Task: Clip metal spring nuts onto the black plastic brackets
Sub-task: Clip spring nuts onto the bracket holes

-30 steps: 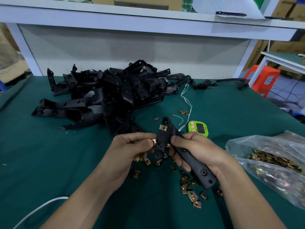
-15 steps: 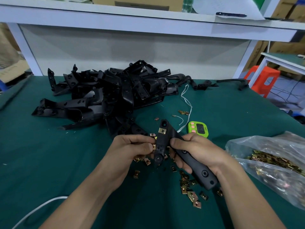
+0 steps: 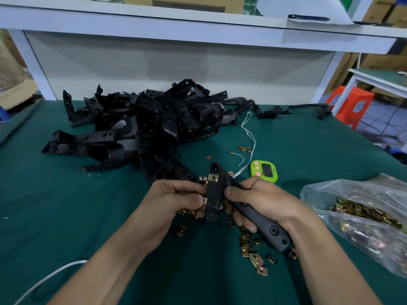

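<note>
Above the table, right grip holds the bracket, left grip pinching a nut against it.

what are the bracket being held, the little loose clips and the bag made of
The bracket: likely moulded plastic, matte black; dull even surface, moulded holes.
The clips: thin metal, brassy yellow plating; bright glints, sharp folded edges.
The bag: thin clear plastic film; see-through, crinkled, shiny.

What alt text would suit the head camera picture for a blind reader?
A right hand grips a black plastic bracket while the left hand pinches a spring nut against its edge, above a green table. Loose nuts, a pile of brackets and a bag of nuts lie around.
</note>
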